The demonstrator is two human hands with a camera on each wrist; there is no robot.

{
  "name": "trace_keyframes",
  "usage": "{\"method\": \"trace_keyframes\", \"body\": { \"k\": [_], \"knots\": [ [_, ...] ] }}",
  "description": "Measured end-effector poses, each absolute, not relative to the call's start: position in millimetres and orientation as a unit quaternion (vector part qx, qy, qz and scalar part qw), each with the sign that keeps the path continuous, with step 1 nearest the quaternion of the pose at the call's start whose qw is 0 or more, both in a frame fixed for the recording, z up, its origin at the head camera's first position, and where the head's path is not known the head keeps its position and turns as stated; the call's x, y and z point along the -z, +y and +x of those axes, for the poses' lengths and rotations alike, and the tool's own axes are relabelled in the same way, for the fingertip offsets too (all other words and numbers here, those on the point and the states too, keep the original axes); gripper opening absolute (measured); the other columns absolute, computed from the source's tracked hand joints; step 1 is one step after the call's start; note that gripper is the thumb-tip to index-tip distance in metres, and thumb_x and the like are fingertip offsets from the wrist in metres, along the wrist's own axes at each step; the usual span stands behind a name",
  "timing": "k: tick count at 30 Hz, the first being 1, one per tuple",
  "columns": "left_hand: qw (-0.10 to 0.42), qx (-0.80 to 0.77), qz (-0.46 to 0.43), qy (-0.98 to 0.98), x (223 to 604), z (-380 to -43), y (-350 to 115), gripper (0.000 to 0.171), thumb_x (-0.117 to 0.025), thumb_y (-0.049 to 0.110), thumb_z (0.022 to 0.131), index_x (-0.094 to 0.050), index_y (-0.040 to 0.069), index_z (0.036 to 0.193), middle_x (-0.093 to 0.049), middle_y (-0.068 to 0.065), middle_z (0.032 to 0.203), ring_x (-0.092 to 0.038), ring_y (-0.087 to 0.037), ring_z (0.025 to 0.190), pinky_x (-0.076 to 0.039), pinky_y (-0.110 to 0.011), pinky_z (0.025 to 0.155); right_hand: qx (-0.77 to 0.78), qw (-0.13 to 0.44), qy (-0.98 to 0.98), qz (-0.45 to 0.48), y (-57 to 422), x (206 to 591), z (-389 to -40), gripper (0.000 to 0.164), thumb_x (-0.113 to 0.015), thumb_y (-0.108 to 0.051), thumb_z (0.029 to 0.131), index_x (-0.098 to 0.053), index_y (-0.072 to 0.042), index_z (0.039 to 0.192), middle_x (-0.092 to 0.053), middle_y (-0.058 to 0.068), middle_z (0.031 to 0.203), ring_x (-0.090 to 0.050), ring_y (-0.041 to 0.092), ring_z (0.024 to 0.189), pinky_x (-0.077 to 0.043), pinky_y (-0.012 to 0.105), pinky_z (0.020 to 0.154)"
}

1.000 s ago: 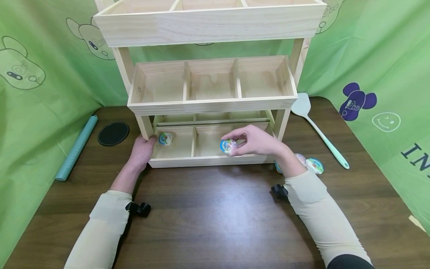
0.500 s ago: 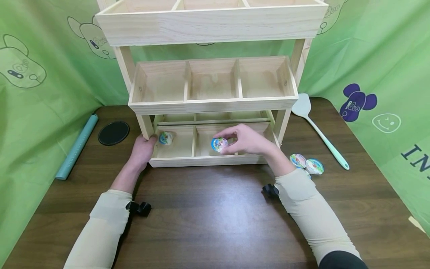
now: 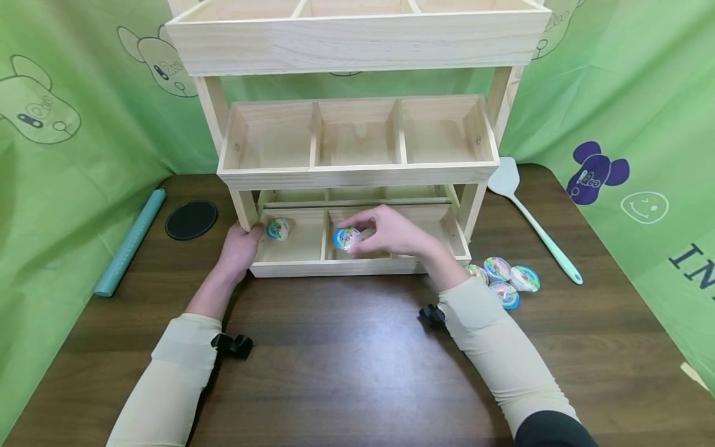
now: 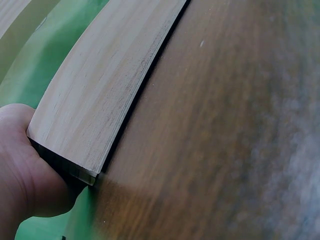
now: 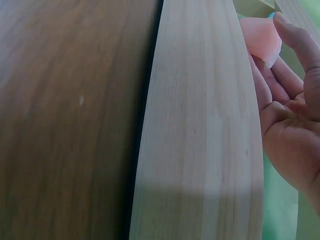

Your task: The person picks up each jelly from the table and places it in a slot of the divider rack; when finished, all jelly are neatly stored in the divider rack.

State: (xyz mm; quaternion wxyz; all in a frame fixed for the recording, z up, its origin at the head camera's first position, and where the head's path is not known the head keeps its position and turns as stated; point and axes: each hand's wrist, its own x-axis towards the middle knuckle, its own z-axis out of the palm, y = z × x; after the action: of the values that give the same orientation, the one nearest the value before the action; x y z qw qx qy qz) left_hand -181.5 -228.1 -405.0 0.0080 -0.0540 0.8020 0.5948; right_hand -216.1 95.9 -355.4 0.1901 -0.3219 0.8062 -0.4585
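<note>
Right hand (image 3: 388, 231): you pinch a blue-rimmed cup (image 3: 345, 239) near the frame's centre, at the middle compartment of the lower tray (image 3: 335, 269).
Shift: you have it further left than a second ago.
Left hand (image 3: 237, 250): you grip that tray's left end, as before, fingertips hidden.
Loose cups (image 3: 496, 269): right of centre, four now show past your forearm.
Other cup (image 3: 278, 229): unmoved, left compartment.

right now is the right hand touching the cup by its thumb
Touching. The head view shows the right hand pinching the cup, with no gap between them.
</note>
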Motion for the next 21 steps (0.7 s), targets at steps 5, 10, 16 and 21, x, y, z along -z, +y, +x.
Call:
{"method": "trace_keyframes", "body": {
  "k": [5,10,16,21],
  "knots": [
    [0.01,-0.596,-0.055,0.801,405.8,-182.0,-228.4,0.059,-0.037,0.022,0.107,-0.021,-0.004,0.157,-0.045,-0.03,0.142,-0.052,-0.037,0.12,-0.046,-0.038,0.096,0.468,0.198,0.798,-0.324,82.4,357.2,-217.8,0.05,-0.085,-0.017,0.081,-0.07,-0.011,0.129,-0.073,0.001,0.108,-0.068,0.024,0.096,-0.056,0.034,0.079],
    [0.015,-0.598,-0.058,0.799,406.3,-182.4,-229.3,0.059,-0.037,0.023,0.108,-0.019,-0.003,0.158,-0.045,-0.03,0.143,-0.053,-0.037,0.12,-0.047,-0.041,0.097,0.475,0.206,0.796,-0.313,70.1,359.2,-219.2,0.052,-0.086,-0.017,0.08,-0.069,-0.011,0.13,-0.073,0.0,0.107,-0.068,0.022,0.099,-0.057,0.034,0.08],
    [0.017,-0.597,-0.055,0.8,405.7,-182.3,-229.2,0.059,-0.037,0.022,0.108,-0.018,-0.003,0.158,-0.045,-0.03,0.143,-0.053,-0.038,0.12,-0.047,-0.042,0.097,0.476,0.203,0.796,-0.315,60.6,362.6,-222.0,0.054,-0.086,-0.022,0.081,-0.069,-0.012,0.131,-0.073,-0.001,0.105,-0.068,0.016,0.099,-0.056,0.033,0.081],
    [0.013,-0.598,-0.053,0.799,404.7,-181.9,-228.2,0.058,-0.037,0.022,0.108,-0.02,-0.005,0.156,-0.044,-0.03,0.143,-0.051,-0.037,0.122,-0.045,-0.042,0.098,0.474,0.198,0.798,-0.316,56.7,362.6,-223.8,0.055,-0.087,-0.022,0.081,-0.068,-0.011,0.131,-0.072,0.0,0.109,-0.067,0.015,0.102,-0.056,0.032,0.083]
  ]
}}
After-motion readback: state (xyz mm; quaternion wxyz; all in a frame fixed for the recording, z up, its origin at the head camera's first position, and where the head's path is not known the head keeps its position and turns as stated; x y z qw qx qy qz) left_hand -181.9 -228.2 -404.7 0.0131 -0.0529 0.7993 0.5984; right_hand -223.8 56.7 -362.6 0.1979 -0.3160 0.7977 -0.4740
